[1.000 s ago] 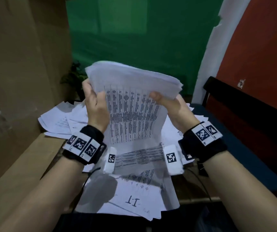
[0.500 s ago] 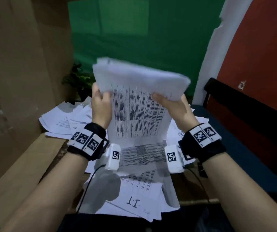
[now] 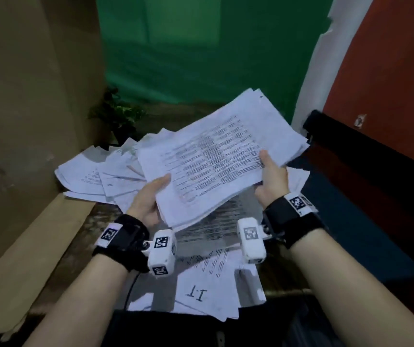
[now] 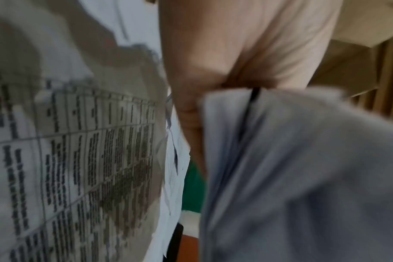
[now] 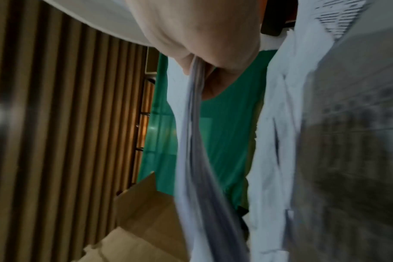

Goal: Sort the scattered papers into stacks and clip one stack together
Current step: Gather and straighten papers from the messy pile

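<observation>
A thick stack of printed papers point(image 3: 221, 156) hangs tilted above the table, printed side up. My left hand point(image 3: 151, 194) grips its near left edge with the thumb on top. My right hand point(image 3: 272, 174) grips its right edge the same way. In the left wrist view the stack point(image 4: 303, 177) runs out from under my thumb point(image 4: 213, 62). The right wrist view shows the stack's edge point(image 5: 198, 141) pinched between thumb and fingers. More printed sheets point(image 3: 208, 276) lie scattered on the table below, one marked "1.1". No clip is in view.
A loose pile of papers point(image 3: 95, 176) covers the table's far left. A cardboard panel point(image 3: 25, 121) stands along the left side. A small plant point(image 3: 118, 116) sits at the back by a green wall. A dark chair point(image 3: 376, 171) stands at the right.
The stack stood upright between my hands before. Now it has swung down to lie nearly flat and has turned to the right, both hands still holding it.
</observation>
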